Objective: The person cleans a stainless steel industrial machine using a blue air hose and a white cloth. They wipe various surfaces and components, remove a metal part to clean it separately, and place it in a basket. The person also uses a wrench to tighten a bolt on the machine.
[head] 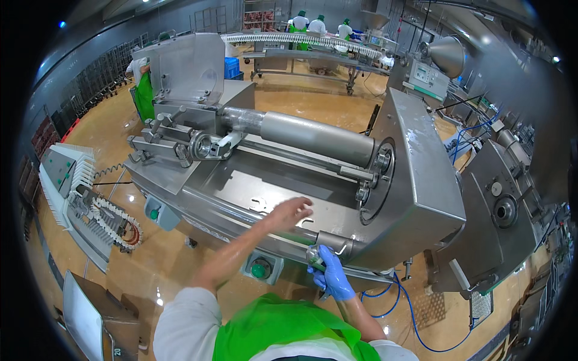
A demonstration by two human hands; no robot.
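Observation:
My bare left hand (pixel 291 214) reaches over the front rail of a stainless-steel food-processing machine (pixel 334 198). Its fingers are slightly curled and apart, with nothing between them. Below it is the machine's shallow tray (pixel 244 185), which has hook-shaped slots. A blue glove covers my right hand (pixel 335 275), closed around a small shiny cylindrical piece (pixel 314 256) just in front of the rail; the fingers hide much of it. Beyond both hands, a thick metal cylinder (pixel 316 137) lies across the machine. To its left, a clamp-like fitting (pixel 207 145) sits on the machine.
A clear hinged cover (pixel 187 67) stands raised at the far left. Green buttons (pixel 258 270) sit on the machine's front. A blue hose (pixel 417 329) trails over the wet floor at right. A conveyor with white hooks (pixel 298 40) and several workers (pixel 317 26) are at the back.

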